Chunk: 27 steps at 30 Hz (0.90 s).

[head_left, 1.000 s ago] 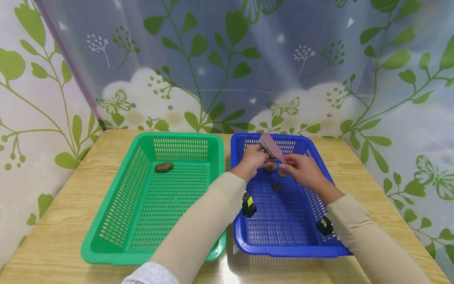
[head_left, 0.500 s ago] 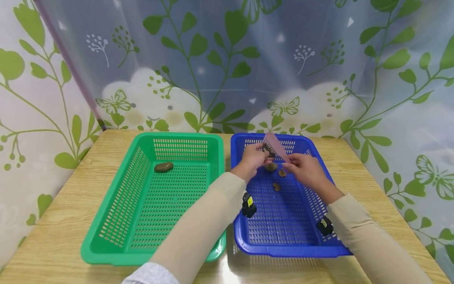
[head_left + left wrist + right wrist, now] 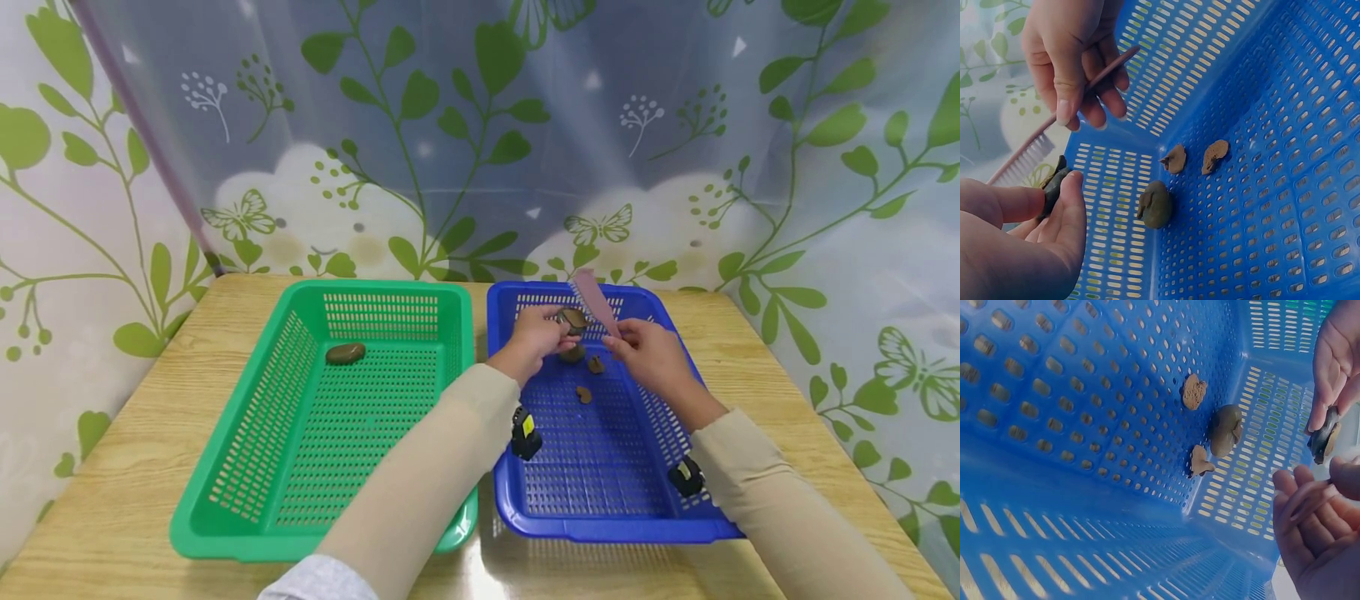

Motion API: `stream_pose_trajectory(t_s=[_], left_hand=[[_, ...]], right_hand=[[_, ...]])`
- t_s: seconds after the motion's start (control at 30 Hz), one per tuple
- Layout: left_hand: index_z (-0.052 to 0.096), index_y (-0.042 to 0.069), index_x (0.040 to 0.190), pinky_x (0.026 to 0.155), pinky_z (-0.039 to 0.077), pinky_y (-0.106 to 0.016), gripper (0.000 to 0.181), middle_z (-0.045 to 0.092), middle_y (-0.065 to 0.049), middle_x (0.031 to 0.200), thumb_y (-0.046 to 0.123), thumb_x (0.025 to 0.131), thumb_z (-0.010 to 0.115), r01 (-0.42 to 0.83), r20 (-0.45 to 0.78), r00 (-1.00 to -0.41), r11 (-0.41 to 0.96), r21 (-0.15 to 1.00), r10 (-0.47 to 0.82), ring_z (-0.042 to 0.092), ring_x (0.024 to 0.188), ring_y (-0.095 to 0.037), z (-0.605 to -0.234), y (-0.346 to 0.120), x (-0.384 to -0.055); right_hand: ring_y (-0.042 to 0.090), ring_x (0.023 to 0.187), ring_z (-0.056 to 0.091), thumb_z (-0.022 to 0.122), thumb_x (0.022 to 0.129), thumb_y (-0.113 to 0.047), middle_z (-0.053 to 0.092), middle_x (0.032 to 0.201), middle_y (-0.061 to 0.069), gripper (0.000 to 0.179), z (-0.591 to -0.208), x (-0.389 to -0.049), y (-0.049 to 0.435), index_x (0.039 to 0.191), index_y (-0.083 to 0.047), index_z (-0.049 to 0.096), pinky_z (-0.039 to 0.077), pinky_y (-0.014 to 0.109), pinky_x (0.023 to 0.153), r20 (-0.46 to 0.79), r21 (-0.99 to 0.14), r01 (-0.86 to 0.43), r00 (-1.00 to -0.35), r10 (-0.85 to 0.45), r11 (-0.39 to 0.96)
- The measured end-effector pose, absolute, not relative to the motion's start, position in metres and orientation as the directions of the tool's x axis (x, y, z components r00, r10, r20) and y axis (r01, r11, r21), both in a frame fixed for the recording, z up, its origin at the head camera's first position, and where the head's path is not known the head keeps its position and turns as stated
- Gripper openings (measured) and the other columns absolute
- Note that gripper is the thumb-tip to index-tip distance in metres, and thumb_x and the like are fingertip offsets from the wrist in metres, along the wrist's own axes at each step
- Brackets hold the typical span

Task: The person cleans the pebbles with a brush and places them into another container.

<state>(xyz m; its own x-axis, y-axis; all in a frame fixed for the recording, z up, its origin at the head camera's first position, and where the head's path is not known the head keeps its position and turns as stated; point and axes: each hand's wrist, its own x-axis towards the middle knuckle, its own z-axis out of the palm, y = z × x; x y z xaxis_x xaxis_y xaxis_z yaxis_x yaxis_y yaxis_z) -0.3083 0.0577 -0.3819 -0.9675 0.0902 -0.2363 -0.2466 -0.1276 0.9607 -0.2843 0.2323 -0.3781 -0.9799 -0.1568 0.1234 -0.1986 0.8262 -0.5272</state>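
Observation:
My left hand [image 3: 536,333] grips a dark greenish-grey, stone-like lump [image 3: 573,319] between thumb and fingers, over the far part of the blue basket [image 3: 600,530]. A brown layer shows along one side of this lump in the right wrist view. Just to the right, my right hand [image 3: 652,360] pinches the handle of a pink brush [image 3: 594,298], its head tilted up and to the left. White bristles [image 3: 1034,157] face the lump, apart from it in the left wrist view. Below the hands, a rounded olive lump [image 3: 1161,209] with a brown patch lies in the basket.
Two small rough brown pieces, one irregular [image 3: 1176,159] and one flat [image 3: 1216,156], lie on the basket floor near the olive lump. On the left stands a green basket [image 3: 247,547] with a smooth brown stone [image 3: 346,354] at its far end. A leaf-patterned cloth hangs behind.
The brush has shifted right and turned, its bristled head drawing away from the dark lump, which shows more fully now. My left hand has stayed nearly in place.

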Motion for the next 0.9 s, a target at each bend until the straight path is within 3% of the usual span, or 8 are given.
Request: stream_pose_trajectory(t_s=[0.23,0.37,0.63,0.9], left_hand=[[0.053,-0.002,0.136,0.07,0.056,-0.023,0.04,0.067,-0.023,0.112,-0.007,0.097,0.049,-0.261,-0.248,-0.962,-0.129,0.957,0.112,0.068,0.079,-0.017,-0.3828,0.0576,-0.3096],[0.056,-0.005,0.132,0.073,0.057,-0.026,0.039,0.067,-0.024,0.109,-0.01,0.094,0.049,-0.253,-0.241,-0.965,-0.122,0.96,0.104,0.069,0.081,-0.021,-0.384,0.0585,-0.3103],[0.058,-0.012,0.119,0.078,0.057,-0.032,0.034,0.066,-0.027,0.108,-0.018,0.088,0.047,-0.244,-0.233,-0.967,-0.114,0.963,0.103,0.069,0.095,-0.033,-0.3867,0.0596,-0.3105],[0.059,-0.009,0.123,0.075,0.057,-0.028,0.037,0.068,-0.024,0.105,-0.016,0.089,0.047,-0.237,-0.225,-0.968,-0.108,0.966,0.109,0.068,0.082,-0.022,-0.3848,0.0583,-0.3106]], right_hand=[[0.032,0.094,0.068,0.057,0.1,-0.024,0.071,0.104,0.02,0.04,-0.3813,-0.2853,0.2304,0.127,0.006,0.058,0.052,0.048,0.08,0.113,-0.55,-0.242,-0.97,-0.216,0.799],[0.029,0.086,0.068,0.059,0.098,-0.021,0.072,0.098,0.018,0.036,-0.3828,-0.2864,0.2297,0.123,0.004,0.061,0.051,0.04,0.069,0.126,-0.55,-0.298,-0.953,-0.276,0.78],[0.017,0.053,0.052,0.06,0.098,-0.018,0.071,0.088,0.017,0.032,-0.3848,-0.2857,0.2305,0.122,0.003,0.061,0.04,0.029,0.047,0.087,-0.59,-0.335,-0.931,-0.355,0.734],[0.014,0.051,0.048,0.06,0.098,-0.018,0.072,0.087,0.016,0.029,-0.3819,-0.2847,0.2298,0.117,0.003,0.062,0.037,0.028,0.046,0.081,-0.583,-0.308,-0.943,-0.324,0.752]])
